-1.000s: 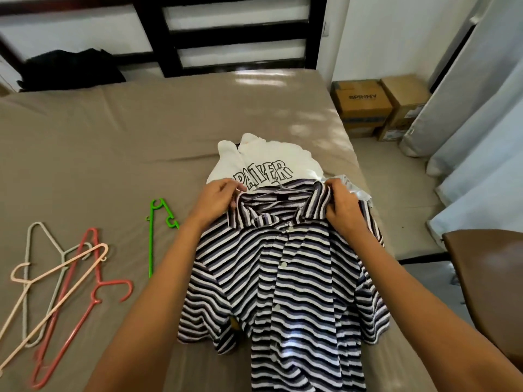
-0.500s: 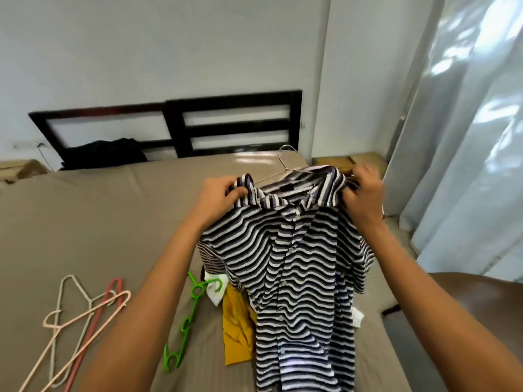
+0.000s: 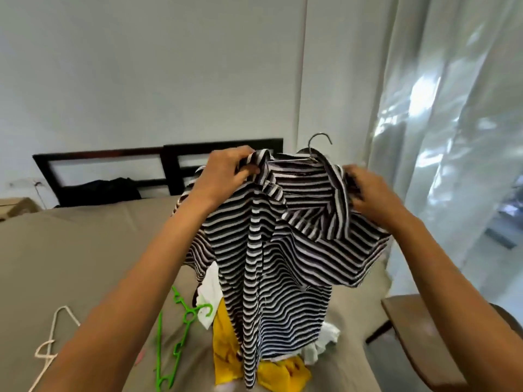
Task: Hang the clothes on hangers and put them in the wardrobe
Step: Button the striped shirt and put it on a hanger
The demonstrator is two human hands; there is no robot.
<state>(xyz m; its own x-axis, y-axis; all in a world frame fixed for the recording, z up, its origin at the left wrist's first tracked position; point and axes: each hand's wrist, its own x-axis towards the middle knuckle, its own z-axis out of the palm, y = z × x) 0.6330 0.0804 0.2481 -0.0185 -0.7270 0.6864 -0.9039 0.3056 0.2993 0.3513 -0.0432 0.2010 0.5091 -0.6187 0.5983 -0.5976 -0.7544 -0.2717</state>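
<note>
A black-and-white striped shirt (image 3: 285,250) hangs in the air above the bed on a thin metal hanger (image 3: 318,142), whose hook pokes up behind the collar. My left hand (image 3: 226,171) grips the left side of the collar. My right hand (image 3: 368,188) grips the right shoulder of the shirt; it is blurred. Under the shirt lie a yellow garment (image 3: 226,343) and a white garment (image 3: 209,298) on the bed.
A green hanger (image 3: 181,332) and a cream hanger (image 3: 52,340) lie on the tan bed (image 3: 85,264). Dark clothing (image 3: 99,190) sits by the black headboard (image 3: 113,168). A brown chair (image 3: 441,335) stands at the right, and pale curtains (image 3: 452,123) hang behind it.
Both hands have lifted the striped shirt off the bed and higher. The view has tilted up, and the garments underneath are uncovered.
</note>
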